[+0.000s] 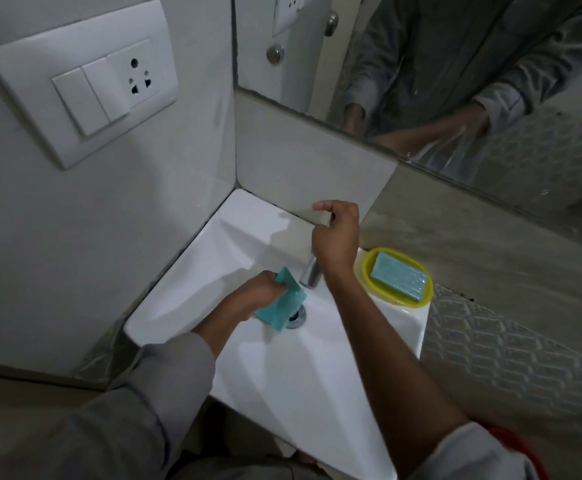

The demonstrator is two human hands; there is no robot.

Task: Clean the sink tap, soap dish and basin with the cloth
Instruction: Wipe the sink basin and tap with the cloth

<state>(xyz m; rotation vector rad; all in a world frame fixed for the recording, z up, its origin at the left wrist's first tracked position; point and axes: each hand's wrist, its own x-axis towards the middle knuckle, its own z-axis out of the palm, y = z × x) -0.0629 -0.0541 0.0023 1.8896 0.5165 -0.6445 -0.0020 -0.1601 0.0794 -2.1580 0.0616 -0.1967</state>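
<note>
A white basin (268, 372) fills the middle of the view. My left hand (258, 294) grips a folded teal cloth (282, 304) inside the basin, just under the spout of the chrome tap (309, 276) and over the metal drain (298, 317). Above the spout, my right hand (334, 237) is closed around the top of the tap, hiding its handle. A yellow soap dish (365, 271) with a teal bar of soap (398, 277) sits on the basin's right rim, just right of my right wrist.
A white switch and socket plate (78, 81) is on the left wall. A mirror (455, 64) above the basin reflects my arms and a door. Patterned tiles (507, 351) lie to the right, and something red (524, 452) shows at the lower right.
</note>
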